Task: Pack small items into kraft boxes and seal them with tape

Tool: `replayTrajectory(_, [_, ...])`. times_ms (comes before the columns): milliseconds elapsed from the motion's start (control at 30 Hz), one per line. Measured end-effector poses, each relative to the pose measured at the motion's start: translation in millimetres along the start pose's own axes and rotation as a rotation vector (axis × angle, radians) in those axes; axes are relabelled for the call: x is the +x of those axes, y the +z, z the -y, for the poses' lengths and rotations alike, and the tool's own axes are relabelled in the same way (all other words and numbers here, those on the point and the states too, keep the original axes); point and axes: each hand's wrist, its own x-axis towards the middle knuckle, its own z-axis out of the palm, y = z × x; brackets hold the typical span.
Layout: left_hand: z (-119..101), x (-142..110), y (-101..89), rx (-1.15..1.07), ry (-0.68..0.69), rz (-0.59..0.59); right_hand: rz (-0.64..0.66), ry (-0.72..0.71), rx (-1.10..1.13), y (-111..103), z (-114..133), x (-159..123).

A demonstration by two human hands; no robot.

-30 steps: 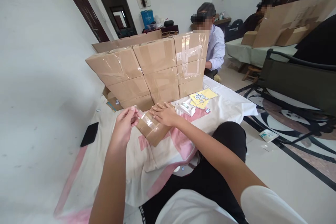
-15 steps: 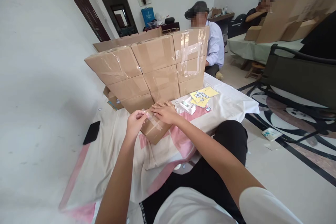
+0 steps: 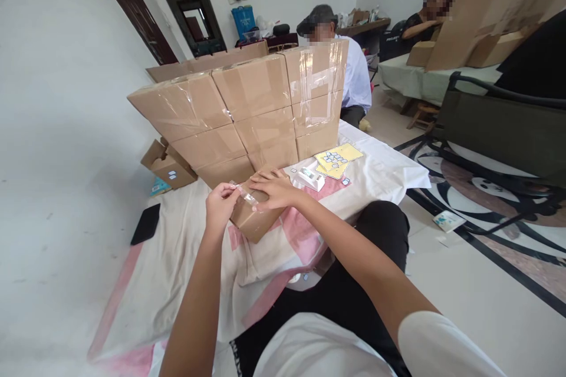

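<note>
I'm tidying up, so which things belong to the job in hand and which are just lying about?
Job:
- clear tape, in left hand
- cardboard box, under right hand
- stacked boxes, probably

Lying about, apparently:
- flat black object
- yellow cards
- white item

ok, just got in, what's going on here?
The left hand pinches the end of a clear tape strip that runs over a small cardboard box. The right hand is spread on the box's top. The box sits on a cloth-covered table in front of a stack of taped cartons; a co-worker in a light shirt is behind the stack.
</note>
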Motion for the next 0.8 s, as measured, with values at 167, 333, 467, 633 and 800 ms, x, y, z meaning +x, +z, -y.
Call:
replayTrajectory(167, [2.2,0.5,0.4,0.052,0.019,-0.002,0.068,-0.029,-0.004,-3.9,-3.0,0.0])
replayTrajectory(333, [6.0,8.2,-5.8,0.161,0.099,-0.032,0.063,-0.044,-0.073,2.7,-5.2,2.2])
replayTrajectory(467, [10.6,23.2,-13.1,0.238,0.191,-0.003,0.066,-0.044,-0.129,6.6,-5.2,2.8])
replayTrajectory(633, [20.2,32.8,-8.7,0.221,0.235,0.057,0.054,-0.045,-0.115,8.5,-6.5,3.6])
replayTrajectory(800, [28.6,28.4,-2.6,0.174,0.129,0.018,0.026,-0.048,-0.101,12.1,-8.5,3.8])
